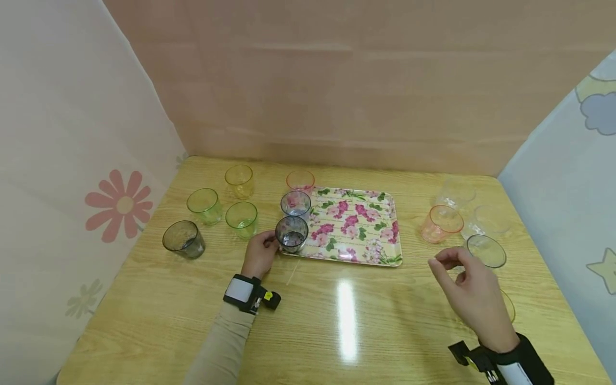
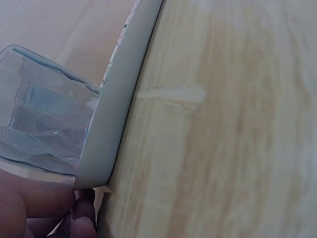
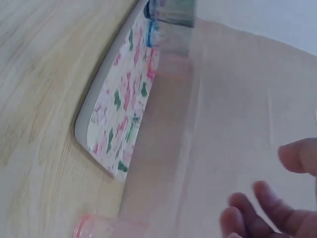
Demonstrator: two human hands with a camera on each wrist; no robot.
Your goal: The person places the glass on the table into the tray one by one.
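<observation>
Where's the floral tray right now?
In the head view, the floral tray lies mid-table, between the green glasses on the left and the pink glass on the right; the left hand is at its near-left corner.

Floral tray (image 1: 356, 224): cream ground, deep- and pale-pink blossoms, green leaves. Near tumbler (image 1: 291, 234) smoky blue-grey with dark rim; middle tumbler (image 1: 295, 204) paler, bluish, dark-rimmed; far tumbler (image 1: 300, 182) pink. Left group — yellow tumbler (image 1: 240, 184), two green tumblers (image 1: 206, 208), smoke-grey tumbler (image 1: 185, 241). Right group — coral-pink tumbler (image 1: 440, 227), dark-rimmed tumbler (image 1: 487, 252). Tabletop (image 1: 144, 310): yellow-tan wood grain. Backdrop (image 1: 337, 91): plain pinkish tan. Left panel (image 1: 58, 107): off-white, pink flower (image 1: 113, 206) with yellow-orange centre. Right panel (image 1: 568, 176): pale blue, grey-blue cloud (image 1: 601, 113), cream star (image 1: 605, 270). Sleeve (image 1: 218, 339) beige; wrist straps (image 1: 526, 353) black.
</observation>
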